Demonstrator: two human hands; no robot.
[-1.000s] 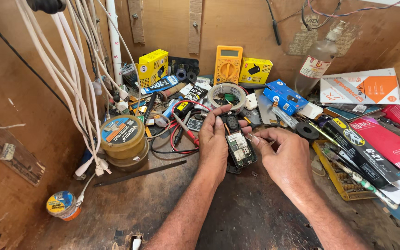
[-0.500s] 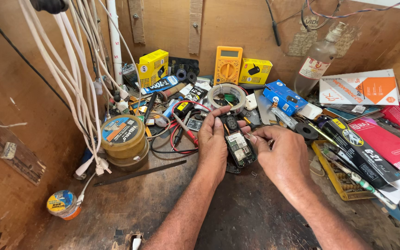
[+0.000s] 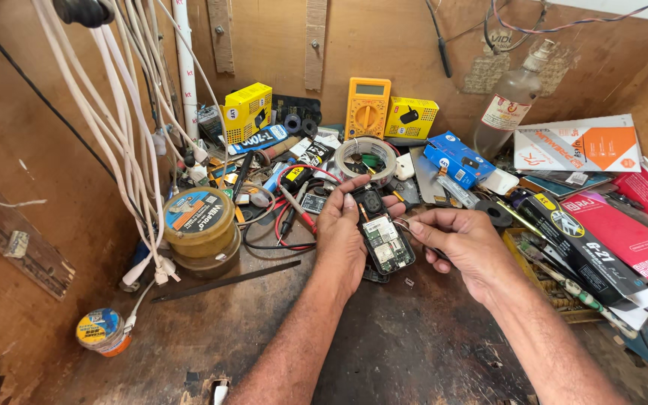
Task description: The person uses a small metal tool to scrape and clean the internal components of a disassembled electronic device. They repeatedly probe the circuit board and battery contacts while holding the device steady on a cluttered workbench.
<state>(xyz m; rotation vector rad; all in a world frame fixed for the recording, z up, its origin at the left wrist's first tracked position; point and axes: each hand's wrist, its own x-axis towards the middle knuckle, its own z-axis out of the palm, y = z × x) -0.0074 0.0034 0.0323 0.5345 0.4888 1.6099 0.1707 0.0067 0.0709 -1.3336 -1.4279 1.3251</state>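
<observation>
My left hand (image 3: pixel 343 236) holds an opened small phone (image 3: pixel 384 241) with its green circuit board facing up, thumb and fingers wrapped round its left side. My right hand (image 3: pixel 463 244) is pinched on a thin metal tool (image 3: pixel 401 225) whose tip touches the board's upper right edge. Both hands hover just above the dark workbench (image 3: pixel 384 345). A small dark loose part (image 3: pixel 409 283) lies on the bench below the phone.
A yellow multimeter (image 3: pixel 367 107) and yellow boxes (image 3: pixel 247 112) stand at the back wall. A roll of clear tape (image 3: pixel 365 157), a blue box (image 3: pixel 457 159) and a bottle (image 3: pixel 510 101) lie behind the hands. Round tins (image 3: pixel 199 223) and white cables (image 3: pixel 133 150) are left; packages (image 3: pixel 601 225) right.
Both hands and the phone keep almost the same place. The right hand's pinched tool has shifted slightly against the board.
</observation>
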